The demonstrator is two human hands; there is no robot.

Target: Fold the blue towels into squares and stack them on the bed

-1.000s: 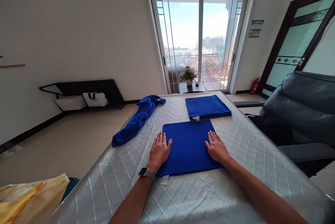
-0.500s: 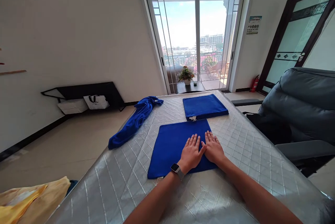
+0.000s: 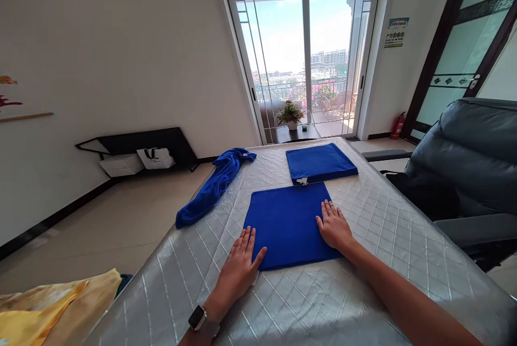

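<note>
A blue cloth (image 3: 288,227) lies flat as a rough rectangle on the silvery quilted mattress (image 3: 388,227). My left hand (image 3: 239,262), with a smartwatch on its wrist, rests open and palm down on the cloth's left edge. On the right edge lies my right hand (image 3: 334,226), also flat with fingers stretched out. Just beyond is a neat stack of folded blue cloths (image 3: 321,163), a white tag showing at its near corner. A crumpled blue cloth (image 3: 216,187) is at the mattress's far left edge.
A dark recliner chair (image 3: 468,157) stands along the right side. Yellow and tan fabric (image 3: 60,303) lies at the lower left. Past the far edge are a small table with a potted plant (image 3: 291,114) and a glass sliding door (image 3: 278,39). A black rack (image 3: 141,144) holds bags by the wall.
My left hand has slid left from the cloth's middle to its left edge. My right hand has moved slightly right, so the two hands are now apart. The view has shifted slightly.
</note>
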